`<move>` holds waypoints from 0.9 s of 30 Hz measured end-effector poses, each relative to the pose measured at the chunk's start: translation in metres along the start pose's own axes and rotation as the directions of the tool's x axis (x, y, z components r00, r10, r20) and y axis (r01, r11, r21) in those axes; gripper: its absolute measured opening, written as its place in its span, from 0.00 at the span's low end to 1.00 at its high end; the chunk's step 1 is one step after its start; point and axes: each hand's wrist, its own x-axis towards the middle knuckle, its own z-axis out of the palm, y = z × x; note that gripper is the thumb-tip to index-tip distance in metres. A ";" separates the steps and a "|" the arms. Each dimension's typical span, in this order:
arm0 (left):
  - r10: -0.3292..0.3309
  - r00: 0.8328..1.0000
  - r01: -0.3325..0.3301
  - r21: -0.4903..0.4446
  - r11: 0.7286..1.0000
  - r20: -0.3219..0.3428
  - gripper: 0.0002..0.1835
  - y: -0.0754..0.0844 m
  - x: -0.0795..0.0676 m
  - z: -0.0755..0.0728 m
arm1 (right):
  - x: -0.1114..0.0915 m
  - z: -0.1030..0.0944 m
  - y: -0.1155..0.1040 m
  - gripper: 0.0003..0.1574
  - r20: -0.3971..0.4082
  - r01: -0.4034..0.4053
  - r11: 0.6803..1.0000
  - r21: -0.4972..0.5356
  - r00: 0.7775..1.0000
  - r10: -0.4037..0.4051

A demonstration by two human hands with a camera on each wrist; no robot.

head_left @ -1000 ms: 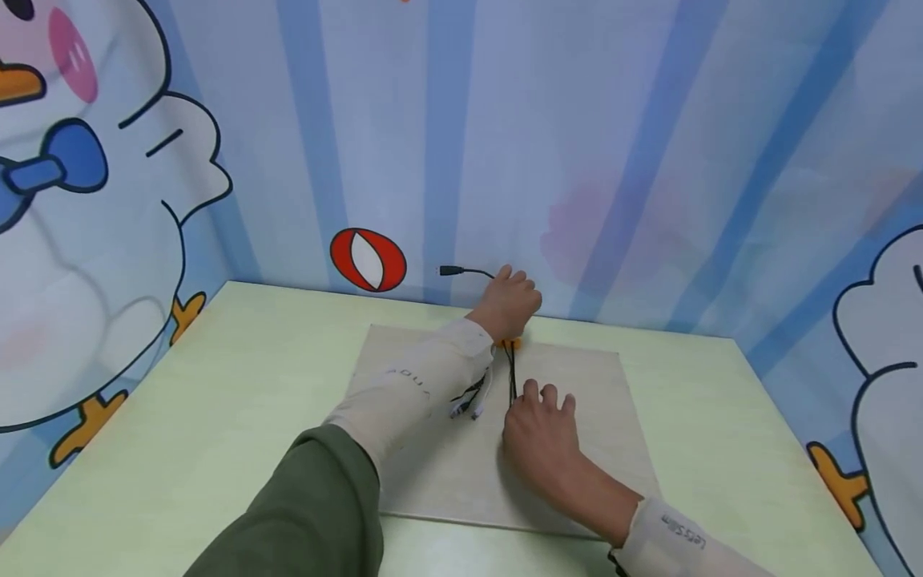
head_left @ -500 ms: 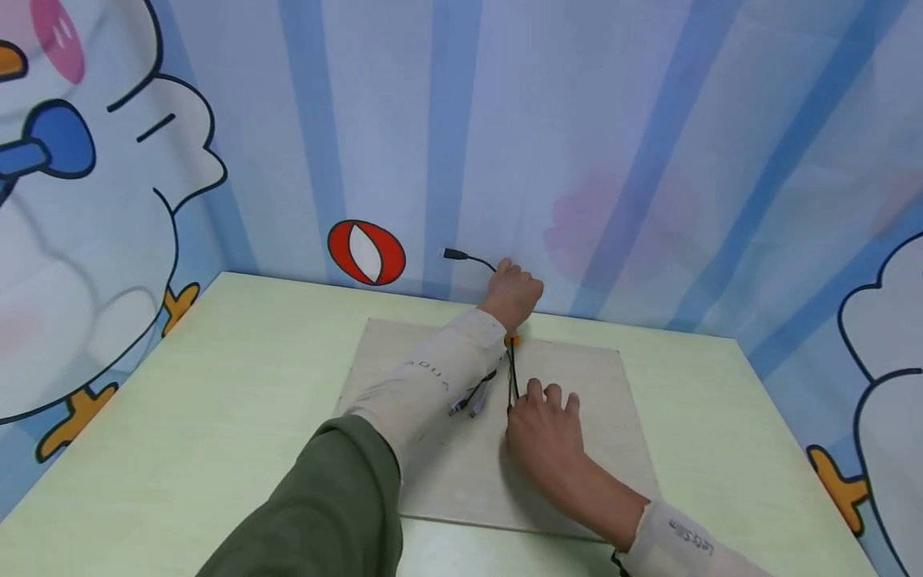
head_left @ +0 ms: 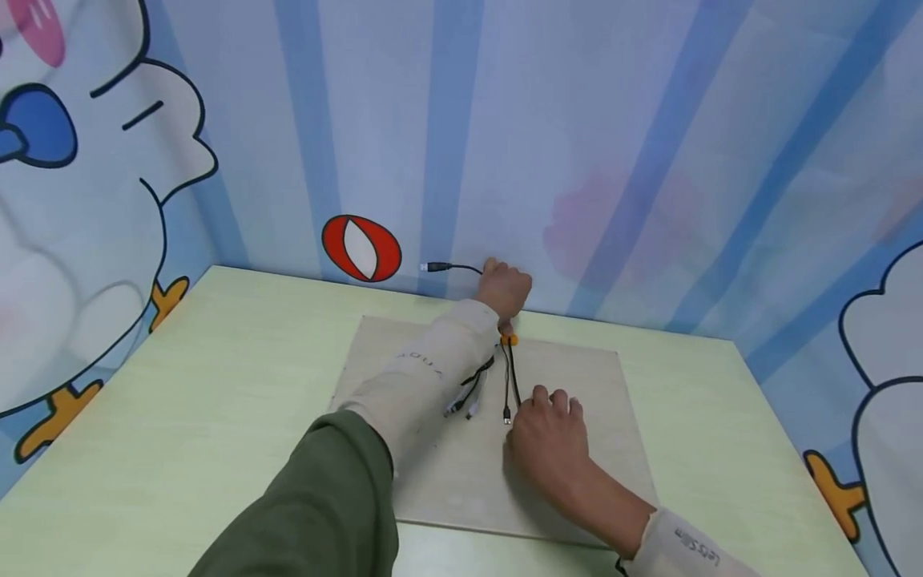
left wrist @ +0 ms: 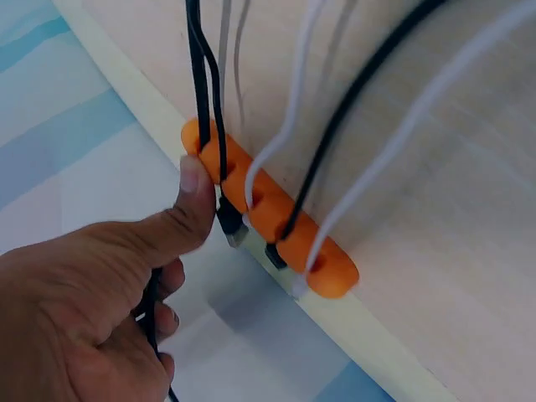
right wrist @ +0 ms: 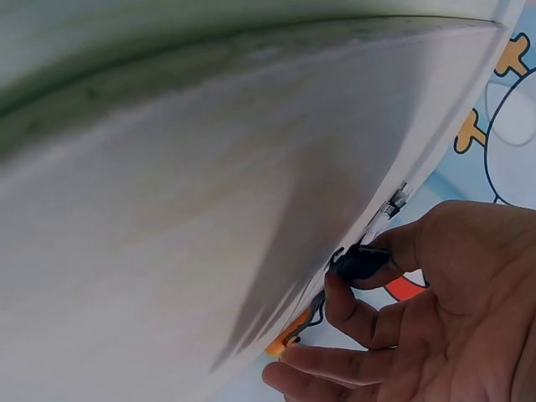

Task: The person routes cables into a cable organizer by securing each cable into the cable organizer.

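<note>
An orange cable holder with several slots sits at the back edge of the beige board, white and black cables running through it. My left hand grips a black USB cable in its curled fingers, the thumb against the holder's end slot. That cable's USB plug sticks out to the left of the hand. Over the board, my right hand pinches a black cable connector between thumb and index finger, the other fingers loosely bent. A black cable runs from there up to the holder.
Black and white cable ends lie on the board under the left forearm. Another small black USB plug lies left of the right hand. A pale green table carries the board. Behind it stands a printed blue backdrop.
The plug held by my left hand has swung a little, rising and then dropping leftward. A thin cable's USB plug now shows apart from my right hand, which has barely shifted.
</note>
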 end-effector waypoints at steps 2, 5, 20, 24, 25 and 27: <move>0.028 0.999 -0.028 0.004 1.000 0.041 0.12 -0.006 0.005 0.002 | 0.001 -0.001 0.001 0.19 0.026 -0.009 0.999 0.035 1.000 0.008; 0.063 0.993 -0.062 -0.011 0.998 0.102 0.20 -0.017 0.013 0.007 | 0.004 -0.003 0.001 0.19 0.071 -0.027 0.996 0.083 0.997 0.021; 0.114 0.974 -0.095 -0.106 0.990 0.196 0.18 -0.041 -0.005 0.012 | 0.008 0.003 -0.010 0.20 0.128 -0.059 0.996 0.070 0.991 0.050; 0.131 0.983 -0.110 -0.154 0.982 0.131 0.26 -0.039 -0.030 0.005 | 0.008 0.002 -0.012 0.18 0.139 -0.057 0.997 0.054 0.989 0.049; 0.135 0.984 -0.114 -0.170 0.979 0.120 0.27 -0.039 -0.032 0.005 | 0.008 0.001 -0.013 0.18 0.145 -0.057 0.997 0.051 0.988 0.049; 0.141 0.985 -0.120 -0.191 0.974 0.100 0.28 -0.039 -0.035 0.006 | 0.008 0.001 -0.013 0.17 0.153 -0.059 0.997 0.045 0.987 0.051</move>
